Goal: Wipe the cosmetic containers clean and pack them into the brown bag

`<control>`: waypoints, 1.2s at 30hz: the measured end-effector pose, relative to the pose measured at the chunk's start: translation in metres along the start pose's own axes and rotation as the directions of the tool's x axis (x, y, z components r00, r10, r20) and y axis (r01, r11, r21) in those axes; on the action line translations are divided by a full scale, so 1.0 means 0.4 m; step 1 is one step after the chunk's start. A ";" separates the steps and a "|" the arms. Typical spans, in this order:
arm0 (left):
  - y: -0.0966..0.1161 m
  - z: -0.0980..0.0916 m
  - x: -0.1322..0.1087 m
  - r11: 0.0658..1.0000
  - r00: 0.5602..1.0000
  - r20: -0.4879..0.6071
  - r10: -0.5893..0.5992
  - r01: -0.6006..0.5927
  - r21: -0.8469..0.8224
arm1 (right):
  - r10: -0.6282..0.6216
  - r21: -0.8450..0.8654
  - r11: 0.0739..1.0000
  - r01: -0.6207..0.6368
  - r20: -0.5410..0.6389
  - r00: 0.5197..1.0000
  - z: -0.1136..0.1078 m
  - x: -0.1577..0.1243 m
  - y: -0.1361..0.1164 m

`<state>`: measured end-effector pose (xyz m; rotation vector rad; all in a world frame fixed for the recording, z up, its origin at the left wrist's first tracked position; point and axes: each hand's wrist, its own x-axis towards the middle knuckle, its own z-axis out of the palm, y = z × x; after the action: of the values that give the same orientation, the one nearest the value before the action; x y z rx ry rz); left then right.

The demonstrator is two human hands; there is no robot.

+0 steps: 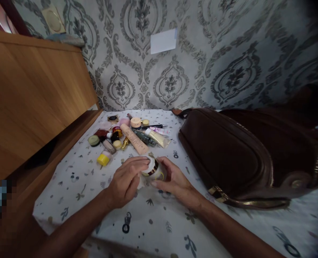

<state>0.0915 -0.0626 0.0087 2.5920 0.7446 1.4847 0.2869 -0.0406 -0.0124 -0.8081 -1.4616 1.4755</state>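
Note:
My right hand [175, 179] grips a cosmetic jar [159, 174] from the right; the jar is tilted and has a gold band below its white top. Closed fingers of my left hand [128, 177] press against that top from the left. Beneath them shows the pale, ragged edge of what looks like a white tissue [141, 184], mostly hidden. Just beyond the hands lie a peach tube [134, 139], a cream tube with a white cap [159, 138] and a dark green tube [145, 137]. A small jar with a yellow part [104, 158] is left of them.
Several other cosmetics, among them a peach jar [136, 123] and a green-lidded pot [93, 140], lie on the patterned tablecloth [78, 172]. A large dark brown bag [226, 154] takes up the right side. Wooden furniture [37, 96] stands left; a patterned wall [172, 82] rises behind.

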 end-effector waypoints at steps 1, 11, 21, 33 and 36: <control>-0.001 0.000 0.000 1.000 0.999 0.016 -0.029 0.029 -0.006 | -0.010 -0.008 1.000 0.011 0.033 0.999 0.003 -0.001 0.001; -0.007 0.019 -0.017 0.946 0.946 0.043 -0.322 0.320 0.047 | 0.060 0.279 0.958 -0.063 0.018 0.998 0.019 -0.013 -0.006; -0.009 0.036 -0.015 0.987 0.981 0.112 -0.157 0.155 0.030 | 0.165 0.591 0.795 -0.135 0.003 0.986 0.023 0.000 0.012; -0.012 0.028 -0.010 1.000 0.985 0.174 0.016 -0.015 -0.002 | 0.238 0.730 0.657 -0.187 0.035 0.971 -0.004 0.014 0.018; -0.023 0.027 0.008 0.994 0.983 0.145 -0.112 0.111 0.015 | 0.268 0.788 0.582 -0.202 0.048 0.962 -0.002 0.011 0.017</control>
<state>0.0983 -0.0510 0.0030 2.5819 0.8622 1.2498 0.2849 -0.0357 -0.0186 -0.4806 -0.4967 2.0310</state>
